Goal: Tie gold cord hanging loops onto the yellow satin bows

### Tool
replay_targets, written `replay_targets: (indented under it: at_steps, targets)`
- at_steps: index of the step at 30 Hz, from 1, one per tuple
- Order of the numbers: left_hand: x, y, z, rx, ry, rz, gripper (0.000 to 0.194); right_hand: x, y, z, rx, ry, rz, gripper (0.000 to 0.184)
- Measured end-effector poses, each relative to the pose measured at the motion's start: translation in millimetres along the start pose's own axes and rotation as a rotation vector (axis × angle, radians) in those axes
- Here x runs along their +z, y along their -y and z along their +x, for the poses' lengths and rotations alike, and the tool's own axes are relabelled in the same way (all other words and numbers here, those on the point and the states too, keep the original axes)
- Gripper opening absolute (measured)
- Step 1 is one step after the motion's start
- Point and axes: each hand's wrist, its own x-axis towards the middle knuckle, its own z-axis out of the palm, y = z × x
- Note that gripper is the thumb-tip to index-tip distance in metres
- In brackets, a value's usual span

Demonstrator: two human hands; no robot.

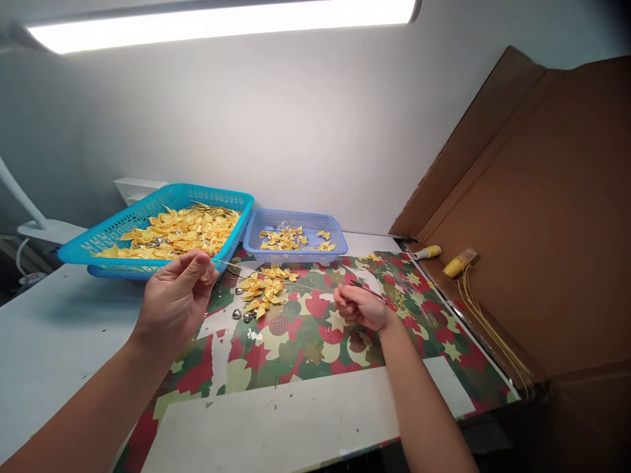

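My left hand (180, 292) is closed in a pinch on a thin gold cord (227, 264), near the front rim of the turquoise basket (123, 261). A bit of yellow shows between its fingertips. The cord runs as a fine line to my right hand (359, 305), whose fingers are curled shut around its far end. A slim dark and pink tool (369, 292) lies along the right hand; its kind is unclear. Below the cord, several yellow ribbon bows (266, 289) lie on the patterned sheet (305, 355), beside small silver heart-shaped beads (236, 314).
Yellow bows (197, 226) heap up in the turquoise basket. A smaller blue-violet basket (296, 255) with fewer bows stands behind the loose ones. At right are a cardboard wall (532, 217), yellow spools (456, 264) and a bundle of gold cords (486, 322). A lamp (221, 23) hangs above.
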Motion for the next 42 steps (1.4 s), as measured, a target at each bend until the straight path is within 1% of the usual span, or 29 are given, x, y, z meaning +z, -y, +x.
replay_targets:
  at_steps: [3,7,9,11,13,15,16,18,19,20,21,22,23,24,25,27,30,33,35,38,40,42]
  targets:
    - [-0.5,0,2,0.027,-0.019,-0.006,0.047,-13,0,-8,0.016,-0.081,-0.069,0.050]
    - [0.6,0,4,0.037,-0.030,-0.009,0.049,-24,-3,-18,0.076,-0.197,-0.189,0.053]
    - [1.6,-1,4,0.036,-0.034,-0.001,0.049,-29,-5,-24,0.091,-0.285,-0.259,0.052]
    - [2.8,0,1,0.021,-0.034,0.021,0.048,-37,-6,-30,0.066,-0.424,-0.335,0.048]
    - [4.5,2,-3,-0.009,-0.026,0.057,0.047,-44,-4,-35,-0.020,-0.627,-0.408,0.039]
    - [6.6,7,-8,-0.051,-0.009,0.095,0.046,-44,3,-36,-0.137,-0.866,-0.454,0.029]
    - [7.6,10,-12,-0.072,0.004,0.115,0.045,-39,7,-34,-0.210,-0.987,-0.466,0.027]
    - [9.1,17,-19,-0.094,0.050,0.176,0.041,-17,15,-24,-0.365,-1.145,-0.478,0.028]
    - [9.4,22,-22,-0.098,0.085,0.221,0.039,0,18,-17,-0.529,-1.168,-0.491,0.025]
    - [9.3,26,-26,-0.097,0.125,0.272,0.037,19,19,-10,-0.653,-1.059,-0.500,0.021]
    - [8.8,31,-29,-0.097,0.164,0.324,0.035,39,19,-2,-0.722,-0.879,-0.493,0.017]
    - [8.0,35,-32,-0.100,0.198,0.369,0.034,57,18,5,-0.745,-0.710,-0.494,0.014]
    - [6.9,40,-34,-0.109,0.222,0.402,0.033,74,16,11,-0.762,-0.607,-0.476,0.012]
    - [5.7,44,-36,-0.124,0.240,0.426,0.032,87,13,15,-0.767,-0.543,-0.458,0.009]
    - [4.5,48,-38,-0.138,0.252,0.444,0.031,97,11,18,-0.770,-0.512,-0.443,0.006]
    - [2.1,54,-40,-0.158,0.288,0.474,0.029,106,6,20,-0.778,-0.487,-0.434,0.006]
    - [-0.4,59,-43,-0.165,0.362,0.518,0.025,106,2,18,-0.747,-0.492,-0.423,0.008]
    - [-1.9,60,-45,-0.184,0.401,0.549,0.022,107,0,18,-0.707,-0.486,-0.405,0.014]
    - [-2.4,61,-45,-0.191,0.408,0.560,0.021,110,-1,20,-0.678,-0.487,-0.385,0.016]
    - [-2.4,61,-45,-0.194,0.412,0.557,0.021,112,-2,21,-0.599,-0.489,-0.295,0.011]
    - [-2.1,61,-45,-0.186,0.392,0.564,0.022,110,-3,20,-0.544,-0.461,-0.227,0.008]
    - [-1.9,61,-44,-0.174,0.365,0.585,0.022,106,-2,19,-0.500,-0.420,-0.197,0.011]
